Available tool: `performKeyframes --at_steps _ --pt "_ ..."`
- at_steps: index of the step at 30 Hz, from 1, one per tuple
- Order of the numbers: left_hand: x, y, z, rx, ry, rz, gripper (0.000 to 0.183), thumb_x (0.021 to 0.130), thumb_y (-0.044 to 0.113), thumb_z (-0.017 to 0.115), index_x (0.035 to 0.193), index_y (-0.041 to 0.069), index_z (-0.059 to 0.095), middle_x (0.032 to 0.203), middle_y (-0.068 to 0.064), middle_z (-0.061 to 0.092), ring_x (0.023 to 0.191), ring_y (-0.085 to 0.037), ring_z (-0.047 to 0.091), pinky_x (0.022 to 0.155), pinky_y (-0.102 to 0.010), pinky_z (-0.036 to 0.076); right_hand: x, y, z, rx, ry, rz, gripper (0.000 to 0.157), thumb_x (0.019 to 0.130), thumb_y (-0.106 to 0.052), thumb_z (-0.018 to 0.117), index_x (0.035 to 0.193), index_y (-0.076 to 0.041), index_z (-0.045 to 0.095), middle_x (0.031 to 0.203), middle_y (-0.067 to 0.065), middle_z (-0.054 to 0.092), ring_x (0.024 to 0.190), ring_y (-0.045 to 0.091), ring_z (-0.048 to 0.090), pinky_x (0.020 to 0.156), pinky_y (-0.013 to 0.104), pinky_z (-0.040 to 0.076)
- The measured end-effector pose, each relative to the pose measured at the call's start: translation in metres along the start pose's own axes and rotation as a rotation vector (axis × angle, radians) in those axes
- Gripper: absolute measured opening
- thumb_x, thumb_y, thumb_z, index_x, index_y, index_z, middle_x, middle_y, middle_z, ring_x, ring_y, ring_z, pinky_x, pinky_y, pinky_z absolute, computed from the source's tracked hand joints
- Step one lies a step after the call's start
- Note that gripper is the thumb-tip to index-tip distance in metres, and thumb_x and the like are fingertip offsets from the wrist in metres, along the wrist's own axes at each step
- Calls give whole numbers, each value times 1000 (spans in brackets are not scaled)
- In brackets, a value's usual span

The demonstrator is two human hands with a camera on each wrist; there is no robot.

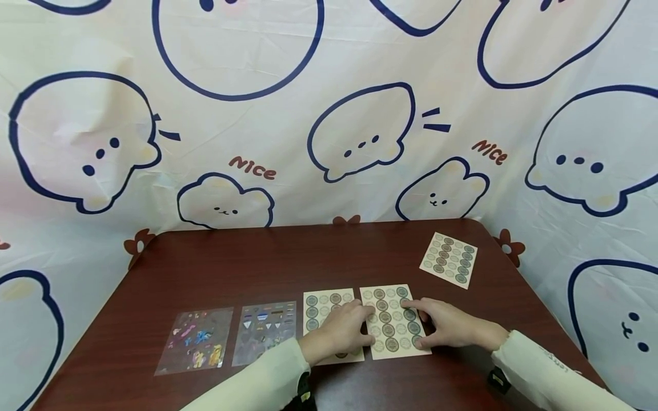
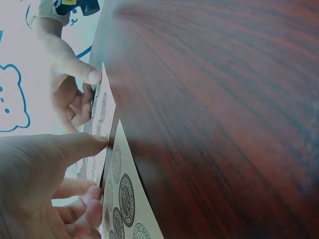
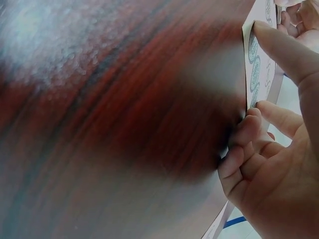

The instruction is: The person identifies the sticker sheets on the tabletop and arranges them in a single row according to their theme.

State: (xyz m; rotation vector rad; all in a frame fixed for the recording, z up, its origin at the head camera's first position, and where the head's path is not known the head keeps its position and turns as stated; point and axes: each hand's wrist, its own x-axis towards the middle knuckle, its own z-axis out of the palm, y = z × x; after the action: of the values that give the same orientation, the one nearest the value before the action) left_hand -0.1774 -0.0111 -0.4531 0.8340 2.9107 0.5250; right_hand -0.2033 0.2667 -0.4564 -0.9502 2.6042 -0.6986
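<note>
Two cream sheets of round, coin-like stickers lie side by side on the table. My left hand [image 1: 339,328] rests across the left sheet [image 1: 312,308], its fingertips and thumb right at the left edge of the right sheet [image 1: 388,328]. On that sheet's other side, my right hand [image 1: 452,322] touches the right edge with thumb and index finger. In the right wrist view, the right thumb [image 3: 279,47] presses on the sheet's face, while the lower fingers bend beside its edge against the table. The left thumb [image 2: 84,145] points at the edge in the left wrist view.
A third coin-sticker sheet [image 1: 449,260] lies askew at the table's back right. To the left are two clear sticker sheets, one with colorful ponies [image 1: 195,341] and one with small shapes [image 1: 264,331]. A patterned cloth [image 1: 288,131] hangs around the dark wooden table [image 1: 257,265].
</note>
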Motion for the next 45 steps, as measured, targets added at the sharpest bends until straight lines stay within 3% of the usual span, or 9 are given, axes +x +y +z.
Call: performKeyframes --at_steps 7,12,18,29,38,45 --pt "0 -2 -2 -99 7 -60 50 79 31 84 124 18 69 99 1 67 86 -11 61 71 -27 49 2 9 3 123 9 -25 74 85 -38 81 145 -5 52 86 0 53 71 3 46 61 19 41" --pt "3 -3 -4 -131 28 -65 52 83 32 81 130 16 67 103 1 68 90 -11 62 73 -26 50 2 15 3 155 27 -8 65 88 -37 79 141 -8 56 85 0 55 66 0 46 58 19 43" --pt "5 -4 -9 -169 60 -54 49 84 28 78 130 13 67 94 0 65 76 -6 53 64 -24 43 3 15 -3 153 54 11 56 91 -37 76 137 -9 59 85 0 57 65 0 48 59 20 45" --pt "19 -3 -17 -247 101 -57 36 92 25 70 127 16 69 96 -2 65 67 -5 47 57 -22 40 2 15 -17 124 133 50 53 93 -28 74 138 -4 58 86 -5 58 64 1 49 59 21 45" --pt "35 4 -19 -217 83 -77 37 94 31 69 128 17 68 104 -1 68 79 -8 56 62 -24 43 1 25 -28 109 173 73 49 95 -24 71 136 0 58 86 -3 58 66 3 49 60 22 45" --pt "47 7 -19 -210 74 -44 37 96 29 67 130 15 67 107 -2 68 84 -8 58 67 -24 46 0 35 -37 66 197 121 47 95 -24 71 135 -1 60 87 -3 58 66 3 48 60 23 45"
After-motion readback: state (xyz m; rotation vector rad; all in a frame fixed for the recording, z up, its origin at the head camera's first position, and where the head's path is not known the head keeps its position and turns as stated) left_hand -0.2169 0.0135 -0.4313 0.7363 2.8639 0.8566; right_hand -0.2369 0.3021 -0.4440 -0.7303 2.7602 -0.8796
